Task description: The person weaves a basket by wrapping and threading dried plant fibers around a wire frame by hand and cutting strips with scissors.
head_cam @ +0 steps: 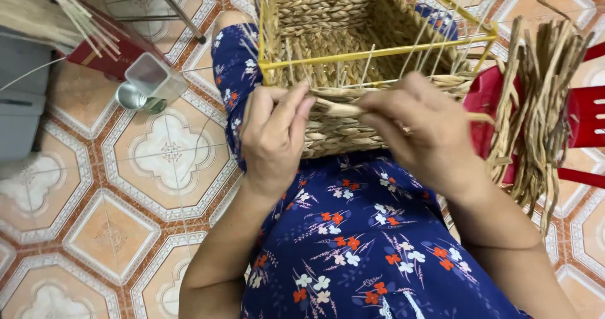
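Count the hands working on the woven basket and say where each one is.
2. The left hand grips the near rim of the woven basket at its left side; the right hand pinches a fibre strand at the rim's right. None looks hidden.

Rough woven-fibre basket [340,130] on yellow metal frame [378,53]; glossy floor tiles [126,187].

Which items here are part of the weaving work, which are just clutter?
In use:
- half-woven straw basket on yellow wire frame
- twisted straw strand, pinched by left hand and right hand
- bundle of dried straw strands

Lying about:
- clear square plastic jar
- red plastic stool
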